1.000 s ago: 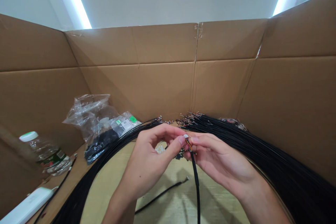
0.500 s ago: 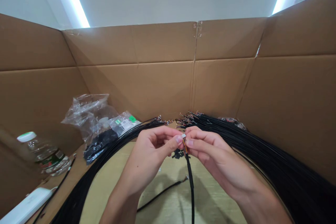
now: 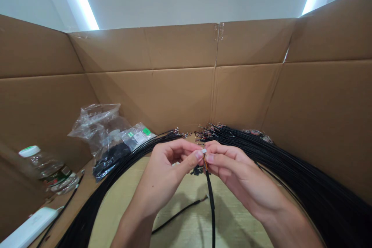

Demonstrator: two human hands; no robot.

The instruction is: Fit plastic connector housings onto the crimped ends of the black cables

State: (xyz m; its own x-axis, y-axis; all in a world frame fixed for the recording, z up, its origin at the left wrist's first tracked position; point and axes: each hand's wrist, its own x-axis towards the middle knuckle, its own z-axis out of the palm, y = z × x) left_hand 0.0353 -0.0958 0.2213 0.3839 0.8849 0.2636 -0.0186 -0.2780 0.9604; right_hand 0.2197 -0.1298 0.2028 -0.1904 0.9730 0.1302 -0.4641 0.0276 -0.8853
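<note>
Working between brown cardboard walls (image 3: 151,97), facing a right-hand bundle (image 3: 279,166) of black cables and a left-hand bundle (image 3: 116,166) curving down either side of a yellowish board (image 3: 119,190). Seeing, farther left, a white-capped clear bottle (image 3: 54,174), a white box-like object (image 3: 31,228) and a thin cable (image 3: 66,203) lying beside it. Noticing clear plastic bags (image 3: 97,124) slumping near the left-hand bundle, with a green-stickered packet (image 3: 138,136) just beside. Having a loose cable (image 3: 177,216) lying on the board below, and small black pieces (image 3: 197,171) showing only partly behind the fingers. Holding both hands above the board, slanting inward from the bottom edge and nearly meeting at the fingertips. Pinching a white connector (image 3: 204,150) at mid-board between thumb and forefinger of the left hand (image 3: 167,170). Gripping the coloured wires (image 3: 205,162) just below with the right hand (image 3: 236,172), pressing with the thumb, curling the other fingers beneath. Letting the held cable (image 3: 212,201) hang from those wires, passing just right of the loose cable's tip.
</note>
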